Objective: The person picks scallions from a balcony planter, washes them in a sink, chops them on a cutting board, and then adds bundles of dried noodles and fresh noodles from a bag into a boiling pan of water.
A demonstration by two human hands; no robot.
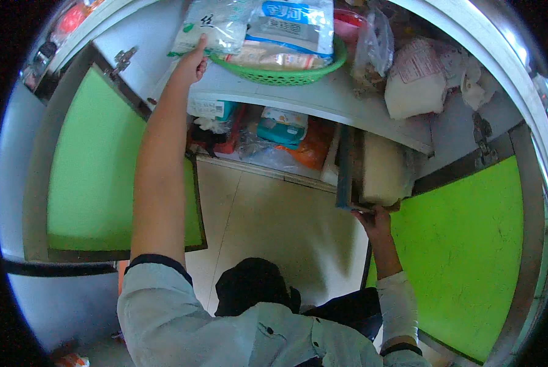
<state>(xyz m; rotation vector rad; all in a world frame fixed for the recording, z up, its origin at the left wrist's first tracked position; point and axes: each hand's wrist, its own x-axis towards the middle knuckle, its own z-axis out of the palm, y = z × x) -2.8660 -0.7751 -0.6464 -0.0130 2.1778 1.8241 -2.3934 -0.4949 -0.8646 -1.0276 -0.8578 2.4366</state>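
Note:
My left hand (pixel 194 65) grips the lower edge of a clear plastic packet (pixel 214 34) with pale contents and printed writing, thumb lying on top. The packet is at the left end of a green plastic basket (pixel 278 77), which stands on the upper cabinet shelf (pixel 319 98). A white and blue bag (pixel 292 27) and a pale packet (pixel 274 57) lie in the basket. Low on the right, my right hand (pixel 375 221) holds the front end of a narrow box (pixel 345 169) that juts out of the lower compartment. A cream-coloured block-like thing (pixel 384 169) is inside it.
Green cabinet doors stand open at left (pixel 95 165) and right (pixel 457 257). The lower compartment holds teal packs (pixel 280 130), an orange bag (pixel 310 149) and a red item (pixel 230 142). A white bag (pixel 416 87) and a clear bag (pixel 375 46) are on the upper shelf's right.

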